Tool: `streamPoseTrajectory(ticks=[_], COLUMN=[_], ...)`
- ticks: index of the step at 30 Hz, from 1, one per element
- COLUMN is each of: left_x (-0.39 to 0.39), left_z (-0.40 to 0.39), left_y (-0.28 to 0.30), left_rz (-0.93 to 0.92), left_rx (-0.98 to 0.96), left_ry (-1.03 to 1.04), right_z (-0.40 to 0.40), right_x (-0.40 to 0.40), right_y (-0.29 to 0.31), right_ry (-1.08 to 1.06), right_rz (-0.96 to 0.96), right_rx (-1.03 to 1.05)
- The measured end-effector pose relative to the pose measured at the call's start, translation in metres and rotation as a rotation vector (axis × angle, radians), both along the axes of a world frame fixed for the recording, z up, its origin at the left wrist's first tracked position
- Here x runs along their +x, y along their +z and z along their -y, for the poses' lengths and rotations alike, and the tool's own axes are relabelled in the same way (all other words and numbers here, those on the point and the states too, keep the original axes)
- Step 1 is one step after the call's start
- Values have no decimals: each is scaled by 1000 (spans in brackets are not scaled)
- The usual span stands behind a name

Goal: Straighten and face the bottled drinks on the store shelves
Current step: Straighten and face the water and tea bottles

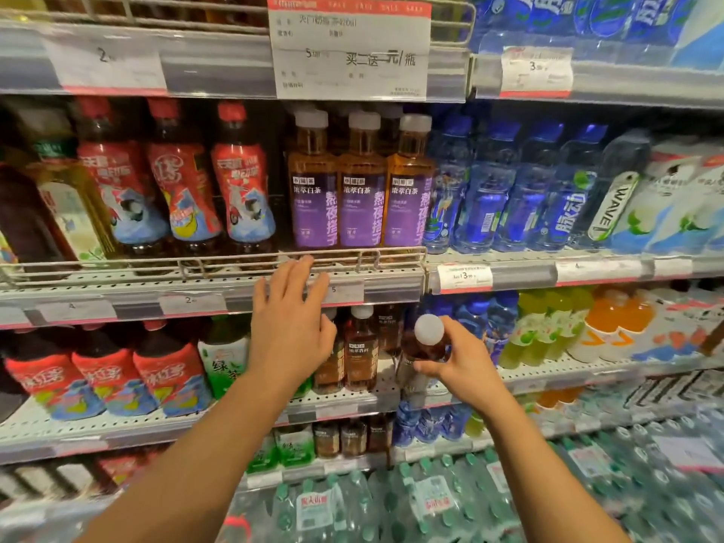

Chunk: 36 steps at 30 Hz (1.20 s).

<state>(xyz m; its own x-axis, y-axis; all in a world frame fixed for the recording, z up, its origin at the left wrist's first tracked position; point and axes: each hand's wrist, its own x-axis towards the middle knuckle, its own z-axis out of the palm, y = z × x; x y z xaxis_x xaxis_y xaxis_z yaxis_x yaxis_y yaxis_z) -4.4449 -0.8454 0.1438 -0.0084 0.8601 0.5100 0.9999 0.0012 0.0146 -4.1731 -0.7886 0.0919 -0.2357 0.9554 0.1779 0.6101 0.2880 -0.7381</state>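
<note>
R hand (454, 360) grips white-cap tea bottle (425, 342) off-shelf, L hand (292, 319) open w/ fingers spread; rushed re-seat could topple neighbor bottle (360, 352).

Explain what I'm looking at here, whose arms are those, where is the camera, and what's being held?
There is no machine: these are a person's two bare hands, filmed by one wide-angle camera worn on the head, looking down at store shelves of bottled drinks. The right hand grips a brown tea bottle with a white cap, out in front of the lower shelf. The left hand is open, fingers reaching up toward the shelf edge beneath the purple-labelled tea bottles. Red-labelled and blue bottles stand on either side.
</note>
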Motion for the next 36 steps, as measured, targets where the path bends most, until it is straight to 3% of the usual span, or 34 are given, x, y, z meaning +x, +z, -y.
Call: streamPoseTrajectory(ticks=[9,14,23,30,36], left_x=[-1,-2,-1,-1,1], left_z=[-4,-5,-8,-9,-8], left_y=[-3,-6,-11,-11,-10], left_rz=[18,11,-15,-47,-58], left_rx=[61,98,163,164,189], left_ry=[-21,-16,-2,12,17], right_z=[-29,-39,-43,-55,-70], right_x=[-30,-35,-41,-43,-46], right_y=[-24,-34,-28,-16,-7], right_ry=[62,44,-5,-100,-61], right_rz=[160,147,219,319,320], right_rx=[17,-2,79,270,230])
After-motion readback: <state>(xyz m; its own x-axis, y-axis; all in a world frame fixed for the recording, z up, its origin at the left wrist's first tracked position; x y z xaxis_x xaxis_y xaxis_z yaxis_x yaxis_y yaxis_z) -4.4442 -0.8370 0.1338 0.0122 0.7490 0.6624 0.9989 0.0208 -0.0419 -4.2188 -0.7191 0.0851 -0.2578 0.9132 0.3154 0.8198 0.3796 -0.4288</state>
